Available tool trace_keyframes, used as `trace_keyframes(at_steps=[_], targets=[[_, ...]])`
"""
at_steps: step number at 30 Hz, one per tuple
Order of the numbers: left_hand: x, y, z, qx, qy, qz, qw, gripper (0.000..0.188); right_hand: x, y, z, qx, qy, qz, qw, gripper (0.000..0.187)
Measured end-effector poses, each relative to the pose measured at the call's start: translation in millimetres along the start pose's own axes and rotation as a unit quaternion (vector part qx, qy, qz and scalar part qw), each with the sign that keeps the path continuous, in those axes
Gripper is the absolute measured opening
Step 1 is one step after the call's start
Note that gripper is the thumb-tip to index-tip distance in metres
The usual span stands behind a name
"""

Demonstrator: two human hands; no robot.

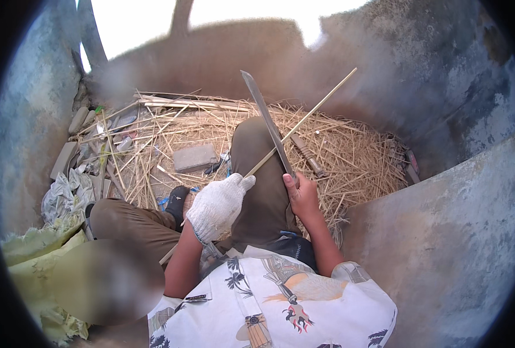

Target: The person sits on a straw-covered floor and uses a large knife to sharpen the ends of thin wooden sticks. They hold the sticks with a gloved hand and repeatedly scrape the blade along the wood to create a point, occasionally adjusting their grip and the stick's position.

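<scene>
My left hand [217, 206], in a white knit glove, is closed round a thin pale strip [318, 106] that looks like split bamboo. The strip slants up and to the right past my raised knee, and a shorter end shows below the glove. Bare, my right hand [302, 197] grips a long, dark-bladed knife [263, 110] by its lower end; the handle is mostly hidden in the fingers. The blade points up and left. It crosses the strip above my knee, and from this view I cannot tell whether the two touch.
Pale shavings [362, 156] cover the ground ahead. A grey brick [195, 158] lies left of my knee, a ridged wooden piece [308, 155] to its right. Longer strips [199, 103] lie at the back. Plastic bags [66, 197] and yellowish sacking [42, 243] are on the left. Stained walls [443, 232] stand close around.
</scene>
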State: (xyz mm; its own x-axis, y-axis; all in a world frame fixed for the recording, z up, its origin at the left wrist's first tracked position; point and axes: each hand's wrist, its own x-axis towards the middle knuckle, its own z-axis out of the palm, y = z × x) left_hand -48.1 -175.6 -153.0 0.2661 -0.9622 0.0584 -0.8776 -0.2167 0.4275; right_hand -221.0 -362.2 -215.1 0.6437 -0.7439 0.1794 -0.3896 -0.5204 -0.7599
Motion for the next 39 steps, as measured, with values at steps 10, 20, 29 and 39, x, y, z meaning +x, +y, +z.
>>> trace_keyframes(at_steps=[10,20,29,39], targets=[[23,13,-10,-0.001,0.097,-0.043,0.994,0.02,-9,0,-13,-0.081,-0.046,-0.109,0.99,0.049],[28,20,7,0.044,0.225,-0.067,0.971,0.015,-19,-4,-10,-0.079,-0.034,-0.097,0.992,0.044],[23,18,5,0.01,0.198,-0.077,0.977,0.012,-21,-1,-5,-0.127,-0.014,-0.131,0.983,0.041],[11,17,2,-0.022,0.187,-0.085,0.978,0.018,-22,-4,-5,-0.132,-0.013,-0.117,0.984,0.04]])
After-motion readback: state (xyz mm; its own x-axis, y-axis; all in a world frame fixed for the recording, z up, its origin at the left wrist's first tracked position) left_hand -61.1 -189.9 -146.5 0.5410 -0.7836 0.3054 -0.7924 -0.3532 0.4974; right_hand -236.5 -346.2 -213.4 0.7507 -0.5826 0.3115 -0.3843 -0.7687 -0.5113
